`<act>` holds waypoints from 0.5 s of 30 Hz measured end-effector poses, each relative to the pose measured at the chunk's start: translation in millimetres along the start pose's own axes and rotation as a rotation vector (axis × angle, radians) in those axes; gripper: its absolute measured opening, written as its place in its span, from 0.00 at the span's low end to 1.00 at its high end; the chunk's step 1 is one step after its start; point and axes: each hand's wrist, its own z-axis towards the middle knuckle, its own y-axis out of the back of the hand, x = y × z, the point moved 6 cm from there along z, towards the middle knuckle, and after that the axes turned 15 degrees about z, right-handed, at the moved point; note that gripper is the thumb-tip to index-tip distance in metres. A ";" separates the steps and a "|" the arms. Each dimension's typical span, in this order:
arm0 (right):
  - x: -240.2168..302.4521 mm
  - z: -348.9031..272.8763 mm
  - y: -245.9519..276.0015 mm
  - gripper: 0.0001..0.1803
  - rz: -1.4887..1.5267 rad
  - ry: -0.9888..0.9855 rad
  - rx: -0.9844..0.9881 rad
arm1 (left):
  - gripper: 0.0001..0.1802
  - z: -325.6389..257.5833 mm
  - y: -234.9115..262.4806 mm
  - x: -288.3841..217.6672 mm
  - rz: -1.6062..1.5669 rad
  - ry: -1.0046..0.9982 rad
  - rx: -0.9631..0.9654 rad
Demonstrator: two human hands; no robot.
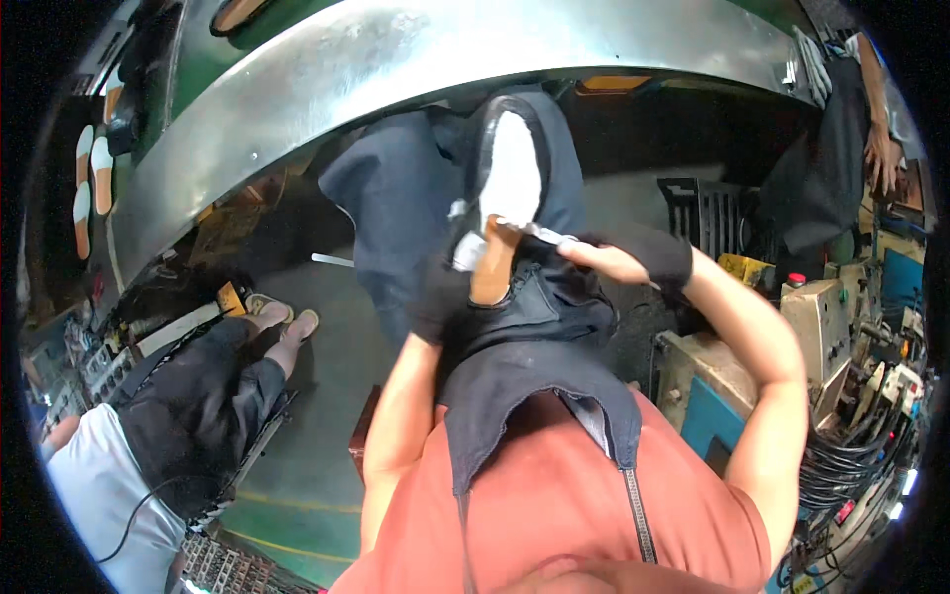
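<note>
Across my lap lies a dark shoe [512, 163] with its underside up, showing a white bottom surface and a tan heel end. My left hand [447, 287], in a black glove, is closed around the shoe's left side near the heel. From the right, my right hand [621, 261], in a black glove with bare fingers, reaches to where the white and tan parts meet. Its fingers are pinched together around something slim and pale, too blurred to name. A dark apron [539, 366] covers my lap beneath the shoe.
A curved metal bench edge [396, 59] runs ahead of my knees. Several white and tan insoles [102, 173] lie at the far left. A seated co-worker [188, 396] is at the left. Machinery with cables [851, 455] and a black plastic crate [705, 213] stand at the right.
</note>
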 end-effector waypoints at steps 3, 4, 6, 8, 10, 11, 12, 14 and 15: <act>87.4 8.6 -22.8 0.19 -0.799 0.038 0.101 | 0.42 -20.9 -9.9 0.6 0.519 -0.261 -0.125; 84.3 9.6 -33.1 0.17 -0.917 0.032 0.071 | 0.43 -23.1 -14.6 5.7 0.375 -0.194 -0.099; 68.7 23.7 -32.4 0.18 -0.929 0.168 -0.045 | 0.44 -12.9 -11.5 31.5 0.246 -0.121 -0.082; 35.9 44.0 -6.8 0.23 -0.981 0.377 -0.037 | 0.41 -8.6 -7.0 7.9 0.645 -0.324 -0.279; 43.3 44.4 1.7 0.25 -1.000 0.431 -0.017 | 0.41 0.9 -9.5 12.1 0.104 -0.037 -0.163; 42.8 41.1 2.5 0.25 -0.986 0.405 0.038 | 0.42 3.6 -17.3 15.9 -0.170 0.102 -0.102; 39.5 36.2 8.7 0.25 -0.480 -0.034 0.153 | 0.40 4.1 -15.4 17.7 -0.140 0.093 -0.146; 29.3 13.1 2.0 0.24 0.155 -0.578 0.267 | 0.36 5.5 -10.0 20.9 0.205 -0.078 -0.301; 39.7 21.8 9.6 0.23 -0.162 -0.370 0.272 | 0.35 4.2 -9.4 7.5 0.525 -0.237 -0.432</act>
